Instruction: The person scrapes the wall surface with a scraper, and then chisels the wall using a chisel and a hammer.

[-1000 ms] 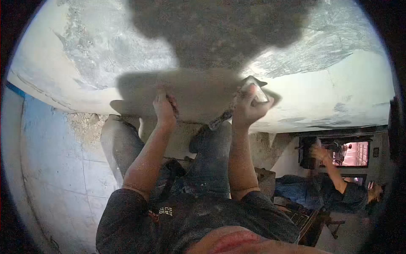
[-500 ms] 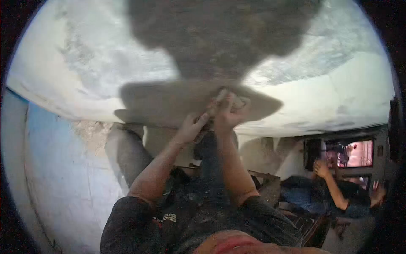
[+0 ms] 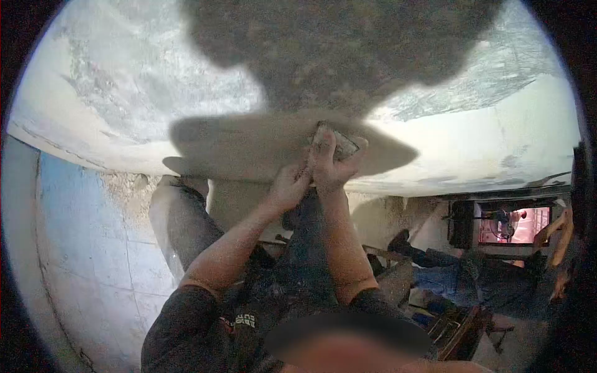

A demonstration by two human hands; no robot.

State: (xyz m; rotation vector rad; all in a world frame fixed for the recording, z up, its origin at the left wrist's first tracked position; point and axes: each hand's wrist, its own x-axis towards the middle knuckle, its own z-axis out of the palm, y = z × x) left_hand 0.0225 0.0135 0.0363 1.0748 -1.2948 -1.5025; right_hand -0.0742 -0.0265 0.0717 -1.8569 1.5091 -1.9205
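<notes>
My right hand (image 3: 328,165) is closed around a small, flat, pale rectangular piece (image 3: 346,147) with dark edges, which looks like a block or blade; its exact kind does not show. The thumb and fingers press on its face and sides. My left hand (image 3: 290,186) is close beside the heel of my right hand, its fingers curled closed; what they hold, if anything, is hidden. Just beyond both hands is a broad pale surface (image 3: 460,140) with grey, streaky patches. My own dark shadow (image 3: 348,56) falls across it, and the piece lies within that shadow.
At the right, another person's jeans-clad legs (image 3: 441,280) and raised arm (image 3: 559,239) show near a wooden frame (image 3: 457,332). Behind them is a bright opening (image 3: 528,225). A blue and white wall (image 3: 81,217) runs along the left.
My right hand has turned slightly, so more of the pale piece shows. My left hand has shifted slightly down. At the right, the other person's arm has moved farther right.
</notes>
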